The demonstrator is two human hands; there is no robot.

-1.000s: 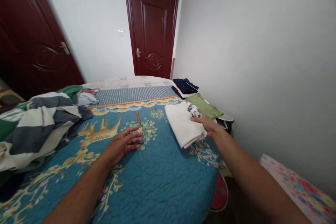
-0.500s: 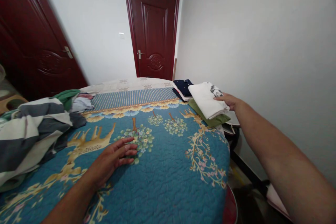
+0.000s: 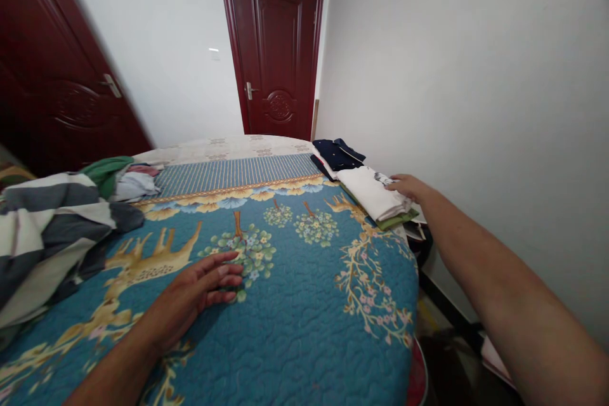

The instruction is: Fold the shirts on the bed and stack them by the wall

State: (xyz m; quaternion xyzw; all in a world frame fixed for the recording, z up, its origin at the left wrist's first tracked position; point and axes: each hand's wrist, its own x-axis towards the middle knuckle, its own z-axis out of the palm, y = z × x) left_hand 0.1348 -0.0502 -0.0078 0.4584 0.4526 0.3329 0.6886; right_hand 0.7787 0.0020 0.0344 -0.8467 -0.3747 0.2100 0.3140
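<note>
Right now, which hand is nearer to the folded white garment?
Right. The right hand touches the white garment at its right side; the left hand is well away, over the blue quilt.

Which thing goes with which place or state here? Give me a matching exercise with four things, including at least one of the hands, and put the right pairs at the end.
Things:
1. White garment
2. Navy garment
3. Grey-and-white striped cloth
4. Left hand

Places and states:
A. Loosely bunched at the left of the view
B. Open over the blue cover, nothing in its grasp
C. Folded, on top of the green garment, with the right hand touching it
D. Folded, just beyond the white garment, nearer the door straight ahead

Right pairs: 1-C, 2-D, 3-A, 4-B
</note>
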